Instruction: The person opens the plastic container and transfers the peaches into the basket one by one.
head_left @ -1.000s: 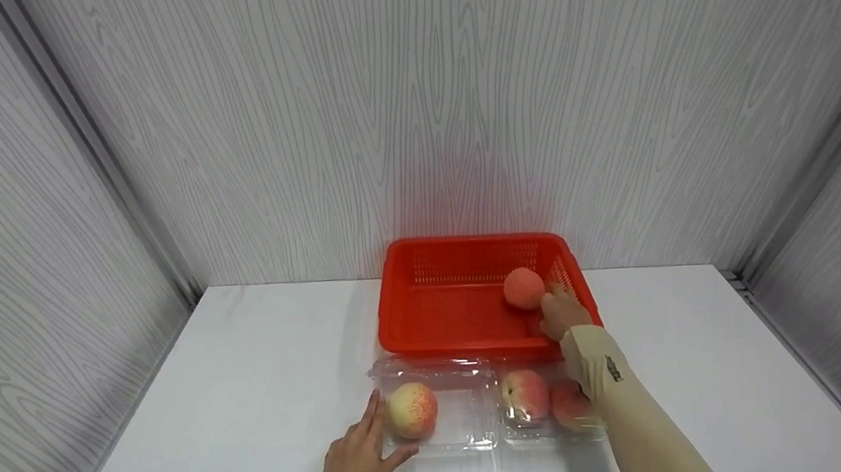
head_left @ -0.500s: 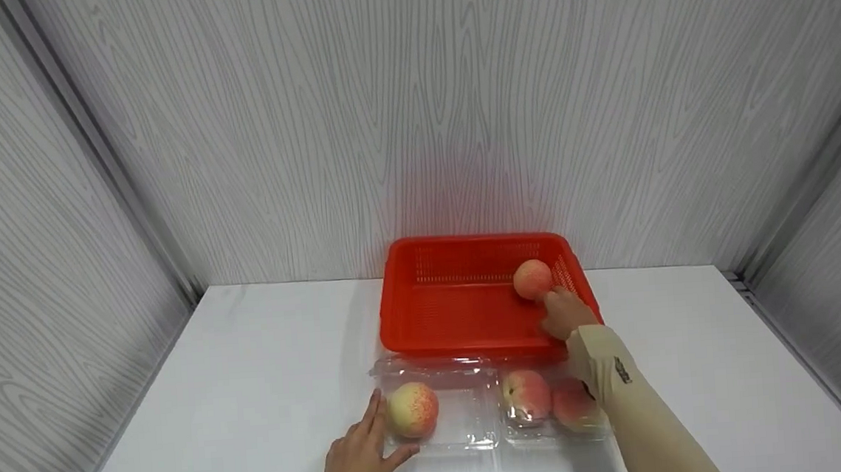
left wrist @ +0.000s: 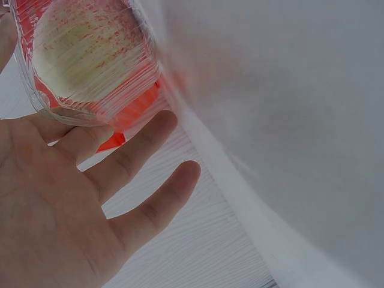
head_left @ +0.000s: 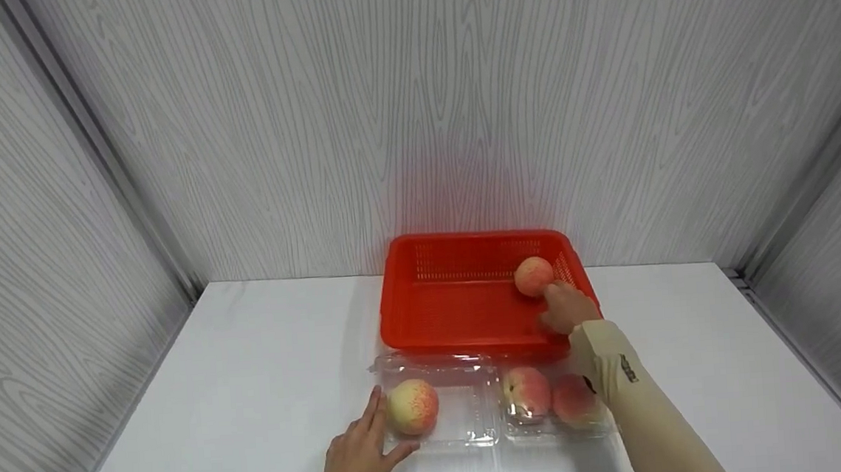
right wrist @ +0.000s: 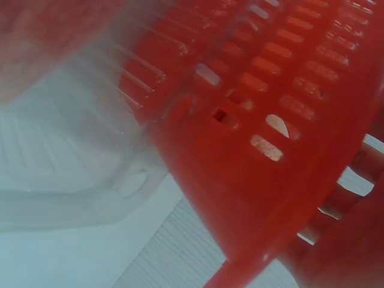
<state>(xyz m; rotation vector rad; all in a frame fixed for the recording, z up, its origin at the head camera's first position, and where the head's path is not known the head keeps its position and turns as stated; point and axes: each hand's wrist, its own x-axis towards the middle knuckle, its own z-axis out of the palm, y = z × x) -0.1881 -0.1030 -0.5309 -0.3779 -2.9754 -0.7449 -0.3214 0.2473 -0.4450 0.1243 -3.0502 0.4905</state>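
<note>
My left hand (head_left: 356, 449) lies against the left side of a clear plastic box (head_left: 470, 421), which holds one yellow-and-red peach (head_left: 413, 407). Its fingers are spread and nearly straight in the left wrist view. My right hand (head_left: 568, 308) reaches into the red plastic basket (head_left: 428, 346), its fingers at the lower right of a pinkish peach (head_left: 534, 277). Whether they pinch that fruit or only touch it, I cannot tell. In the right wrist view, the slotted basket wall (right wrist: 204, 198) partly hides my right hand (right wrist: 354, 240).
Right of the first box, a second clear box (head_left: 514, 433) holds two peaches (head_left: 526, 391), partly under my right sleeve (head_left: 643, 405). Both boxes stand on the white table (head_left: 252, 373), just in front of the basket. A grey wood-grain panel (head_left: 294, 126) rises behind.
The peach in the basket has shifted slightly toward the back right. My right hand has turned a little and its fingers now sit below that peach. My left hand stays where it was.
</note>
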